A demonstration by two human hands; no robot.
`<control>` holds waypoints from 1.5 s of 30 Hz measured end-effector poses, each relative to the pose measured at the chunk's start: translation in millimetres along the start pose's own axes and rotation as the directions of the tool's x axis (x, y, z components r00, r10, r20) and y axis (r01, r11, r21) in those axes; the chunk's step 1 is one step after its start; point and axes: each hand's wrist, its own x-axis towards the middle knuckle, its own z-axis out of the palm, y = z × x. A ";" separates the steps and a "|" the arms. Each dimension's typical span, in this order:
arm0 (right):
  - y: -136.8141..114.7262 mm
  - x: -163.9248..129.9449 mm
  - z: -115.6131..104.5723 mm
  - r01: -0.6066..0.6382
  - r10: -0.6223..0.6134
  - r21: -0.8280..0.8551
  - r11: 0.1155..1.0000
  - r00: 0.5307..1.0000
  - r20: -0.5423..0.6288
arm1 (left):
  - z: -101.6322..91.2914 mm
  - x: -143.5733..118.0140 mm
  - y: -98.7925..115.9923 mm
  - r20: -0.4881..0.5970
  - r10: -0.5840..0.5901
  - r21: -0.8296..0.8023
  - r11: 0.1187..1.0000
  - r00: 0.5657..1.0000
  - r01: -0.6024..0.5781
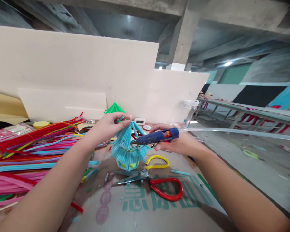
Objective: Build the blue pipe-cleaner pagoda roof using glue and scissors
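Observation:
At the centre stands a light-blue pipe-cleaner pagoda (128, 154) with tiered, roof-like skirts and a thin stick at its top. My left hand (114, 124) pinches the upper part of it, fingers closed near the stick. From the other side, my right hand (175, 140) is wrapped round a dark-blue glue gun (157, 137). The nozzle points left, close against the gap between the upper and lower tiers; whether it touches is hard to see. A long clear glue stick trails from the gun's back end to the right. Scissors (145, 175) with one yellow and one red handle lie open before the pagoda.
Bundles of coloured pipe cleaners (38, 158) cover the left side. Behind the pagoda are a green umbrella-like piece (114, 108), a small white digital timer (140, 121) and a clear jar (189, 111). White boards (87, 71) wall the back. Blue offcuts (180, 173) lie on the printed board.

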 end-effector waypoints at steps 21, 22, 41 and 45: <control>-1.4 0.0 -0.6 0.045 -0.041 -0.096 0.994 0.998 0.041 | -0.6 1.1 -2.5 -0.008 0.004 0.015 1.000 1.000 -0.004; -1.1 -0.1 -0.5 0.044 -0.041 -0.095 0.995 0.998 0.041 | -0.7 1.1 -2.2 -0.007 0.001 0.014 1.000 1.000 -0.001; 2.7 -0.4 -1.3 0.037 -0.038 0.043 0.998 0.999 0.015 | 0.0 1.6 -2.8 -0.002 -0.007 -0.014 1.000 1.000 0.007; -0.7 -1.2 -3.3 0.064 -0.065 0.014 0.998 0.998 0.018 | -0.1 0.9 -1.7 0.005 -0.007 -0.064 0.998 1.000 0.007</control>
